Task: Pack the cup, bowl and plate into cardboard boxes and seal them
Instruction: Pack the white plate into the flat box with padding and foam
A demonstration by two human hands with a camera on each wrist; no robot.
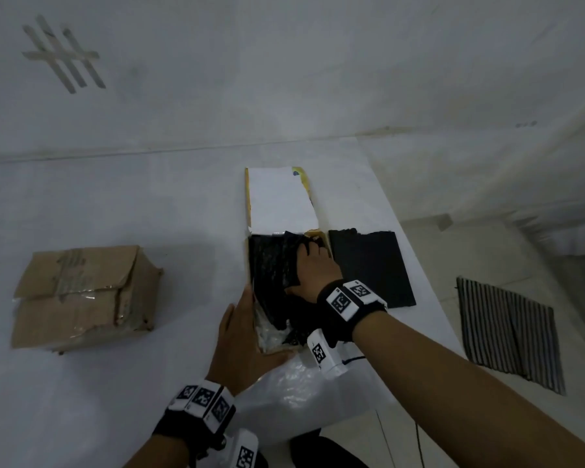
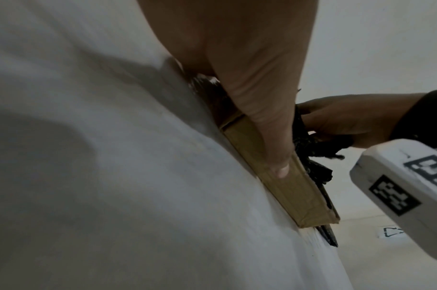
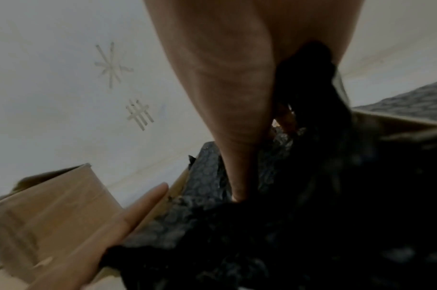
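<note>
A white wall (image 1: 284, 62) marked with crossed strips of tape (image 1: 63, 55) rises behind a table (image 1: 115, 204) draped in white sheeting, while pale floor tiles and a striped mat (image 1: 510, 336) lie to the person's right. On the table's left sits a taped, dented cardboard box (image 1: 81, 295), closed. Well apart from it, at the centre, an open flat box (image 1: 250, 265) lies with its white lid flap (image 1: 281, 197) folded back toward the wall; a black sheet (image 1: 372, 268) rests just beside it on the right. Clear plastic wrap (image 1: 301, 393) is bunched at the table's near edge. The left hand (image 1: 240, 336) lies with straight fingers flat against the open box's outer side wall, bracing it. The right hand (image 1: 313, 265) reaches into the box, fingers curled around black bubble wrap (image 1: 271, 261) that fills the interior. The cup, bowl and plate cannot be made out in any view; whether one lies under the wrap cannot be told.
</note>
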